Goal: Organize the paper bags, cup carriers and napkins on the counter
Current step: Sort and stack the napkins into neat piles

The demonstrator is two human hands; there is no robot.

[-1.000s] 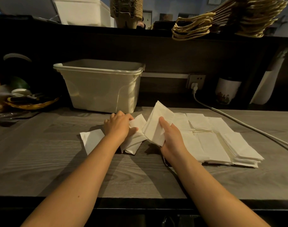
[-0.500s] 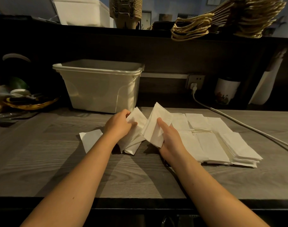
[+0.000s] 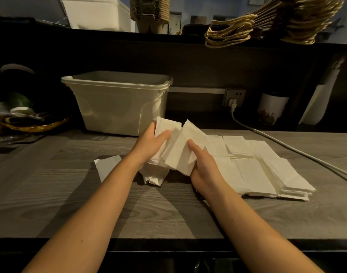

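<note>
We look down on a grey wood-grain desk [image 3: 50, 194] with a dark shelf [image 3: 89, 42] running along its back edge. A cream plastic tub [image 3: 117, 103] stands open at the back of the desk, left of centre. On the shelf, a stack of brown paper bags with twisted handles [image 3: 287, 20] lies tipped over at the right, and a stack of brown pulp cup carriers [image 3: 149, 12] stands near the middle.

A spread of folded white paper napkins [image 3: 267, 174] covers the desk at the right in overlapping piles.

In front of the tub, the person's left hand [image 3: 149, 146] grips a left napkin bundle [image 3: 166, 127], white and folded. The thumb lies across its face and the fingers [image 3: 153, 125] curl behind its upper edge. Just beside it, the right hand [image 3: 206, 168] holds a right napkin bundle [image 3: 186, 150], also white and folded, with the thumb pressed on the front. Its fingers are hidden behind the paper. Both bundles are lifted off the desk and tilted, and the right one overlaps the edge of the left one.

A single flat white napkin [image 3: 107, 166] lies on the desk left of the left wrist. A crumpled white napkin [image 3: 154, 176] sits on the desk under that hand. A white cable [image 3: 287, 148] runs across the desk behind the spread.
</note>
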